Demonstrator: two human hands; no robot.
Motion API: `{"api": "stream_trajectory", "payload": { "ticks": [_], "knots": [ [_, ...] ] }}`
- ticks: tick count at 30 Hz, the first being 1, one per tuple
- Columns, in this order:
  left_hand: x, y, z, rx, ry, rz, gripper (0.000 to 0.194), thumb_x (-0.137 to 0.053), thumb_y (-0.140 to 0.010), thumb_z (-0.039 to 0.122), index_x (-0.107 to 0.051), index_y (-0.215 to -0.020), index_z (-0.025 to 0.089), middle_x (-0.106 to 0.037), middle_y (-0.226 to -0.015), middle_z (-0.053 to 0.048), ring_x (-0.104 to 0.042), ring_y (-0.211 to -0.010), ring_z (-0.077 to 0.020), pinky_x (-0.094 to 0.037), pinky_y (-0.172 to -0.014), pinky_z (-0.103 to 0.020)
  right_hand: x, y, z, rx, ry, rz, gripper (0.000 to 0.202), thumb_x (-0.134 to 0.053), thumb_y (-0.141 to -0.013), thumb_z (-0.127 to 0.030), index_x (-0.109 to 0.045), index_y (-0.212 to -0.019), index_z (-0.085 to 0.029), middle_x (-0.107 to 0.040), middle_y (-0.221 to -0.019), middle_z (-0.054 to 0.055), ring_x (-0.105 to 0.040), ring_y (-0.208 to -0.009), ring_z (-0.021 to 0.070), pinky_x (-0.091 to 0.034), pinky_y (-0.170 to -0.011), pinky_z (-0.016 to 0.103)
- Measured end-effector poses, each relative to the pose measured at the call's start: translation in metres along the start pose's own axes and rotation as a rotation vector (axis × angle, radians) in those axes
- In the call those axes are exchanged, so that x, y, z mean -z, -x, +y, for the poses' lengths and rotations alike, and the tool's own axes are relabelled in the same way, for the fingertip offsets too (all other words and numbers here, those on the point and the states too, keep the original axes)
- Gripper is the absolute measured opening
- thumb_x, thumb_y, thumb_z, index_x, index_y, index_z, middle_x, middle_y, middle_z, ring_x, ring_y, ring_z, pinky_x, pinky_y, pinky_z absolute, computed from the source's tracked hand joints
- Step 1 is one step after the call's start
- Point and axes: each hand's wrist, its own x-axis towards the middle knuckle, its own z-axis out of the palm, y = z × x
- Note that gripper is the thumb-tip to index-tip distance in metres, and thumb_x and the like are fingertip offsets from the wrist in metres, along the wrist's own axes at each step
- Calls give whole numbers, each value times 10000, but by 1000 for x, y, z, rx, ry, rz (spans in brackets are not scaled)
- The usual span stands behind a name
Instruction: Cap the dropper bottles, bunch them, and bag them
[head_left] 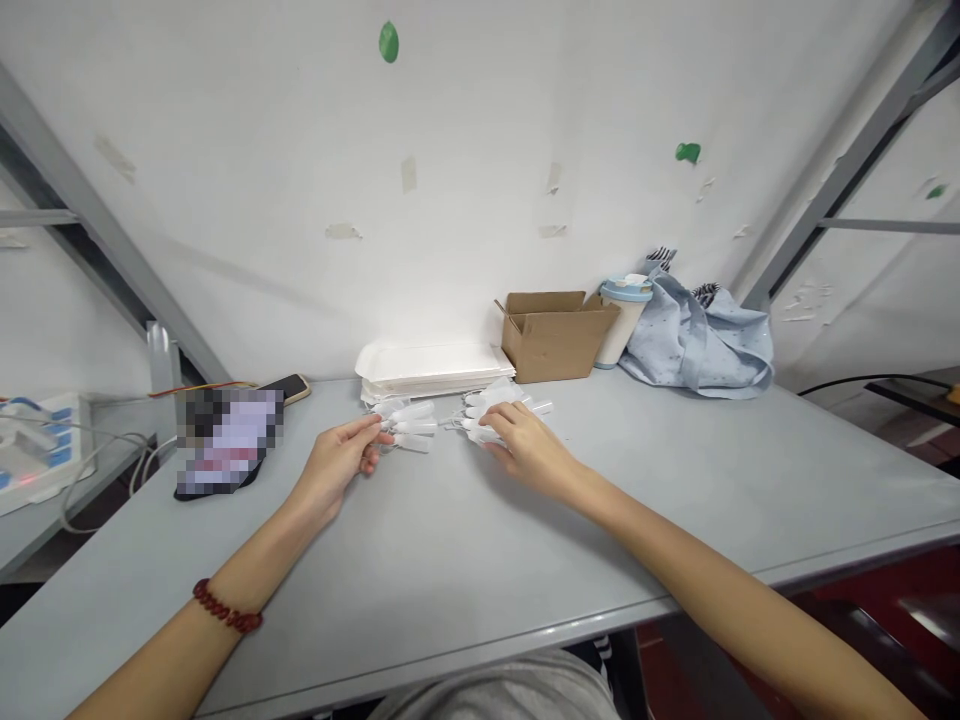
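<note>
My left hand (341, 462) is closed in a pinch on a small bunch of white translucent tubes (411, 428). The tubes fan out to the right from its fingertips, just above the table. A second cluster of the same small tubes (487, 398) lies to the right on the grey table (450, 580). Over that cluster my right hand (525, 445) reaches down, fingers curled around some of the tubes and partly hiding them. Thin tips show at the cluster's left side. What exactly the tubes are is too small to tell.
Behind the tubes, a stack of white cards or trays (435, 365) lies by the wall, beside an open cardboard box (559, 345). Further right stand a lidded cup (621, 325) and a light blue cloth bag (697, 340). Left are a blurred-out phone (232, 440), another phone (296, 388) and a power strip (45, 445).
</note>
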Motion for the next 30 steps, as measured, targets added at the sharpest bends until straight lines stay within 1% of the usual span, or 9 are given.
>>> {"api": "stream_trajectory", "payload": {
  "ticks": [3,5,7,10,15,20,24,30],
  "knots": [
    [-2,1,1,-25,-32,13,592,-617,-711,280,-486,-1241,49,-642,-785,-60,-428,-493,-80,-367,-464,-228,-2,0,-1,8,39,-47,246,-528,-849,-99,-571,-1089,-128,-597,-1073,130,-516,-995,251,-456,-839,392],
    [-3,2,1,-60,-57,26,595,-609,-714,287,-476,-1249,62,-630,-755,-43,-427,-484,-83,-366,-456,-230,-3,0,-1,8,53,-68,277,-507,-851,-72,-574,-1113,-134,-603,-1078,124,-528,-987,246,-458,-831,385],
    [-3,3,1,-105,-85,31,567,-602,-719,306,-489,-1226,79,-621,-730,-29,-428,-477,-87,-369,-454,-234,-4,0,0,13,41,-61,308,-483,-848,-37,-586,-1114,-153,-619,-1067,111,-548,-961,233,-466,-811,372],
    [-4,5,0,-175,-146,31,503,-582,-738,335,-509,-1181,111,-609,-687,-9,-426,-471,-93,-377,-462,-239,-7,0,3,28,-7,8,313,-451,-847,-17,-622,-1066,-162,-644,-1043,103,-581,-929,222,-484,-782,357],
    [-6,8,-3,-254,-240,11,419,-545,-766,353,-518,-1133,152,-604,-665,6,-448,-485,-107,-395,-487,-248,-12,-2,9,59,-155,191,277,-439,-864,-60,-637,-1029,-161,-660,-1045,106,-619,-929,204,-505,-791,335],
    [-8,10,-3,-275,-265,-50,391,-560,-755,395,-553,-1071,165,-595,-654,6,-453,-477,-114,-391,-481,-255,-4,-3,4,30,-276,342,236,-477,-864,-122,-611,-1053,-168,-672,-1015,92,-636,-885,185,-508,-778,315],
    [-9,14,-1,-272,-288,-113,363,-565,-765,416,-581,-1033,172,-572,-633,13,-464,-488,-117,-396,-494,-252,4,-1,-5,-9,-324,380,215,-481,-876,-181,-592,-1061,-177,-677,-958,74,-634,-788,163,-506,-729,294],
    [-12,18,1,-270,-301,-209,435,-572,-761,464,-597,-1069,157,-567,-612,14,-481,-486,-126,-399,-491,-250,7,2,-13,-42,-359,373,208,-478,-894,-254,-588,-1062,-198,-676,-942,73,-627,-821,179,-510,-675,282]
  ]
}}
